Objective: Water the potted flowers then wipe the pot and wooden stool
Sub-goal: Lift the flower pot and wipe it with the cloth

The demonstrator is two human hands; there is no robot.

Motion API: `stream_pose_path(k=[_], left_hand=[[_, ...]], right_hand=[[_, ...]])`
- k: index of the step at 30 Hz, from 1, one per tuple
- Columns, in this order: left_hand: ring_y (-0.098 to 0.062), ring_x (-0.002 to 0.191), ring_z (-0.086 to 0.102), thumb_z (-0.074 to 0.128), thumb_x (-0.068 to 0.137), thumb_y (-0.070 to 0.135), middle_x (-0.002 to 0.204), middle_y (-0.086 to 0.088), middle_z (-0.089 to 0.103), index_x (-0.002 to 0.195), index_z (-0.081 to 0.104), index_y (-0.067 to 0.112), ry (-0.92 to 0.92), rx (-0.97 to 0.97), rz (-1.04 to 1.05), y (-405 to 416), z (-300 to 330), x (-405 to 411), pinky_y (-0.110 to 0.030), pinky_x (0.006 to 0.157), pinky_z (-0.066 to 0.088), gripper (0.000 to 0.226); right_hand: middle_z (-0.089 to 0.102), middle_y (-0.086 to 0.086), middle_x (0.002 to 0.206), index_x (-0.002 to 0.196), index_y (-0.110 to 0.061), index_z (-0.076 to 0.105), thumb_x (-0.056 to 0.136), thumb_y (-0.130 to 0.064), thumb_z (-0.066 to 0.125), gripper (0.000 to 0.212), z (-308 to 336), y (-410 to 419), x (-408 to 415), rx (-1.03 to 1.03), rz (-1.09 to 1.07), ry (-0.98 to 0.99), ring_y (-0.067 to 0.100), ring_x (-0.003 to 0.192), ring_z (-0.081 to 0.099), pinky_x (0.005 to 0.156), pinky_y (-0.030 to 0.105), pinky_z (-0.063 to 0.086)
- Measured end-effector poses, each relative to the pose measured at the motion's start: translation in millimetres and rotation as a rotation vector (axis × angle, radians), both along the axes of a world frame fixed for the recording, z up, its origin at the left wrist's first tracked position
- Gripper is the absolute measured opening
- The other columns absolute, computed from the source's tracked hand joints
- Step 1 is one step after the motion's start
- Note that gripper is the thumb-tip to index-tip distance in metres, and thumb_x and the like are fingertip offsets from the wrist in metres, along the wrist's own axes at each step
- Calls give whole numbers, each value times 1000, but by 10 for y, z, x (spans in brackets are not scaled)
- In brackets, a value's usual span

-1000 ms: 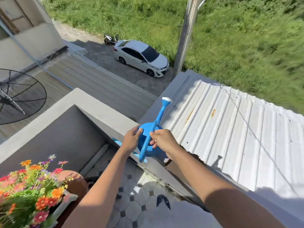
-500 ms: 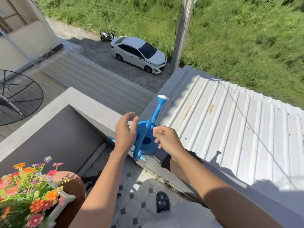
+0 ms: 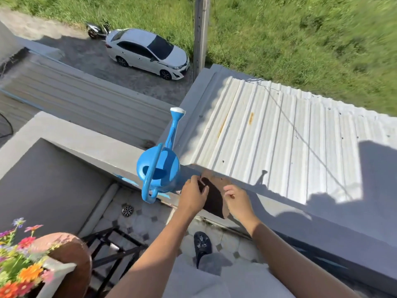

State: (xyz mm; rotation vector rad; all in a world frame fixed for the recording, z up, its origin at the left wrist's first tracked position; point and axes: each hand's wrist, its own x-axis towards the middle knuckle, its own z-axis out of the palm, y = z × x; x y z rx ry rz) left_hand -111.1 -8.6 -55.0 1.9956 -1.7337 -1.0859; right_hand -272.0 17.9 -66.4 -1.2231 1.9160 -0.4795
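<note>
The blue watering can [image 3: 159, 168] stands on the grey ledge [image 3: 90, 145], spout pointing away, with no hand on it. Just right of it a brown cloth [image 3: 214, 201] lies on the ledge, mostly in shadow. My left hand [image 3: 193, 196] grips the cloth's left edge, thumb over it. My right hand [image 3: 238, 201] hovers at the cloth's right edge with loosely curled fingers that hold nothing I can make out. The terracotta pot [image 3: 73, 257] with colourful flowers [image 3: 19, 267] sits at the bottom left.
A black frame [image 3: 111, 250] stands on the tiled balcony floor beside the pot. A floor drain [image 3: 127, 211] and my dark shoe [image 3: 202, 244] are below. Beyond the ledge are a white corrugated roof [image 3: 279, 136], a white car [image 3: 148, 52] and grass.
Both hands let go of the watering can, which now stands on the ledge. They moved right and down to the brown cloth. The view tilted downward.
</note>
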Motion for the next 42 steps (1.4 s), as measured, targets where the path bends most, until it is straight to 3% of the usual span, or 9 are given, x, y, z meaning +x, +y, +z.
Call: stream_pose_path(k=[4, 11, 15, 22, 25, 27, 31, 36, 42], left_hand=[[-30, 114, 54, 71, 83, 30, 123, -12, 55, 128, 47, 8, -80, 54, 35, 123, -174, -118, -37, 96, 44, 55], [-24, 73, 62, 75, 76, 23, 79, -9, 71, 85, 72, 3, 152, 181, 128, 58, -108, -3, -29, 63, 45, 22], [-16, 69, 60, 67, 74, 25, 79, -4, 73, 85, 73, 15, 336, 160, 121, 274, 185, 178, -31, 65, 47, 16], [-19, 81, 66, 52, 87, -6, 91, -11, 72, 105, 67, -1, 851, 185, 413, 913, 710, 966, -28, 74, 53, 24], [-30, 85, 60, 60, 78, -4, 96, -21, 65, 100, 66, -2, 1015, 129, 649, 1217, 822, 1345, -37, 78, 48, 23], [-31, 82, 60, 65, 69, 2, 95, -21, 65, 99, 67, 1, 1091, 84, 766, 1467, 890, 1579, -37, 77, 49, 30], [-25, 75, 65, 60, 86, 4, 87, -13, 70, 97, 68, 12, 1003, -12, 930, 2025, 1013, 1965, -34, 68, 52, 15], [-28, 101, 71, 64, 90, 17, 110, -11, 74, 115, 68, 14, 875, -133, 1085, 2543, 758, 2460, -46, 91, 56, 26], [-11, 65, 51, 48, 99, 27, 84, 0, 63, 105, 63, 12, 689, 24, 1380, 2672, 439, 2706, -26, 56, 37, 22]], right_hand=[[70, 1, 105, 116, -13, 66, 91, -6, 55, 29, -81, 108, -52, 8, 3, -1, 9, 92, 62, 84, 17, 45], [68, 1, 113, 120, -16, 64, 91, -8, 57, 31, -42, 134, -5, 26, 46, -13, 9, 96, 61, 88, 18, 45], [65, 2, 112, 121, -14, 60, 87, -11, 64, 34, 89, 185, 131, 33, 69, -106, 11, 98, 59, 93, 26, 49], [70, -6, 109, 119, -10, 62, 79, -45, 72, 54, 467, 491, 700, 395, 163, -635, 11, 105, 65, 87, 27, 51], [76, -7, 82, 89, -22, 72, 93, -41, 56, 26, 552, 631, 1032, 531, 183, -855, 6, 84, 72, 69, 17, 56], [75, 1, 105, 104, -21, 73, 94, -47, 51, 36, 618, 766, 1287, 628, 204, -953, 15, 103, 69, 91, 29, 53], [55, 21, 134, 127, -8, 59, 75, -41, 78, 65, 636, 1040, 1852, 572, 361, -1026, 26, 113, 57, 96, 43, 46], [69, 12, 119, 119, -11, 64, 79, -25, 75, 44, 732, 1308, 2525, 455, 447, -952, 27, 112, 61, 92, 40, 47], [74, 4, 103, 112, -19, 65, 74, -37, 77, 43, 679, 1442, 2960, 295, 428, -769, 25, 104, 67, 96, 47, 53]])
